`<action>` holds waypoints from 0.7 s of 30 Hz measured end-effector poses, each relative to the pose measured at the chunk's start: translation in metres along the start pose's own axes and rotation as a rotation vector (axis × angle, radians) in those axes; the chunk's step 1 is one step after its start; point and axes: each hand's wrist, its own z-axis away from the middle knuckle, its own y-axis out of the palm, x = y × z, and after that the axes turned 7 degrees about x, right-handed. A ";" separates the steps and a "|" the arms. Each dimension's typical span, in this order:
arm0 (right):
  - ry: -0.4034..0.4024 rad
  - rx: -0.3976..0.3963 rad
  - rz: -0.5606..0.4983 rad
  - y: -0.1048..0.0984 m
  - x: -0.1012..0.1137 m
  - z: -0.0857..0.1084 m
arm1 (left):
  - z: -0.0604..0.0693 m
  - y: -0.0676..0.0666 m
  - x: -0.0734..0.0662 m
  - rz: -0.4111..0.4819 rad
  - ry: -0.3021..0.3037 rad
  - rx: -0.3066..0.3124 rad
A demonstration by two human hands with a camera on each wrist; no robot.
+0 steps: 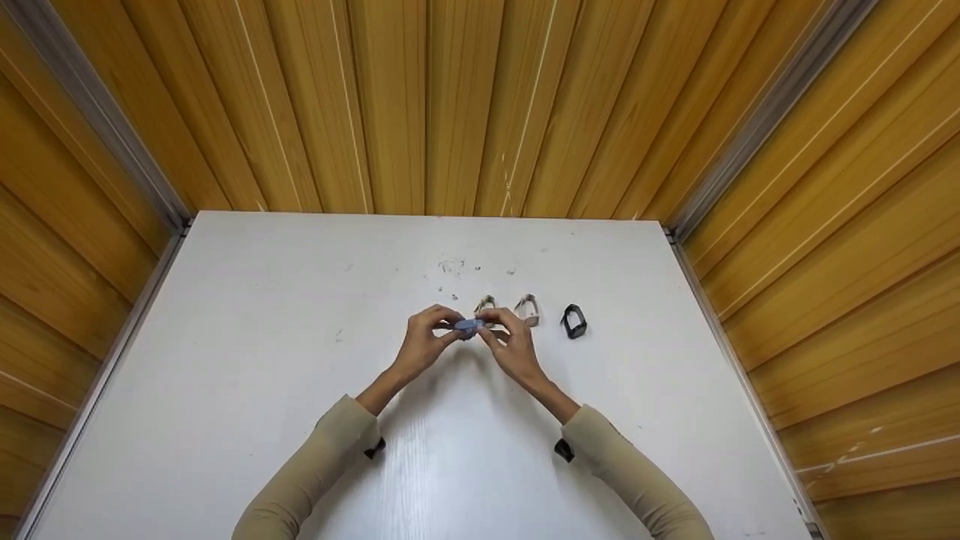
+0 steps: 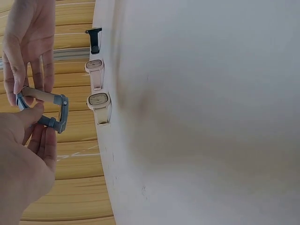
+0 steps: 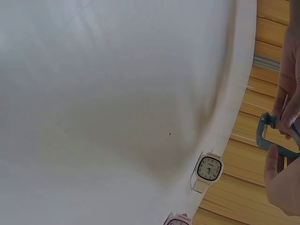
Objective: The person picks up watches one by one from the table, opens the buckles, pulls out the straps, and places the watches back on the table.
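A blue-grey wristwatch point(image 1: 469, 325) is held above the white table between both hands, its strap bent into a loop. My left hand point(image 1: 422, 346) pinches one side of it with thumb and fingers. From the other side my right hand point(image 1: 516, 350) grips the strap. In the left wrist view the looped watch point(image 2: 64, 112) appears edge-on, so its dial cannot be read. The right wrist view shows part of the blue-grey strap point(image 3: 281, 150), cut by the frame's edge. Behind the right hand stands a cream watch point(image 1: 487, 302), partly covered in the head view.
On the table point(image 1: 247, 315), a pinkish watch point(image 2: 95, 74) stands beside the cream one, and a black watch point(image 1: 574, 321) stands farther right. Small dark marks point(image 1: 451, 266) dot the surface near the back edge. Wood-patterned panels point(image 1: 450, 105) wall the back and sides.
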 end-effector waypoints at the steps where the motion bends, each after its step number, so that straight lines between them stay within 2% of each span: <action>1: 0.000 -0.002 -0.005 0.000 0.000 0.000 | 0.000 0.000 0.000 0.001 0.004 -0.004; 7: 0.026 -0.004 -0.044 0.001 0.000 0.000 | 0.002 -0.001 0.000 0.017 0.016 -0.010; 14: 0.080 0.007 -0.125 0.002 -0.002 0.000 | 0.005 -0.001 0.003 0.027 -0.001 -0.010; 21: 0.057 0.011 -0.111 0.001 -0.002 0.000 | 0.003 -0.002 0.002 0.017 -0.025 -0.015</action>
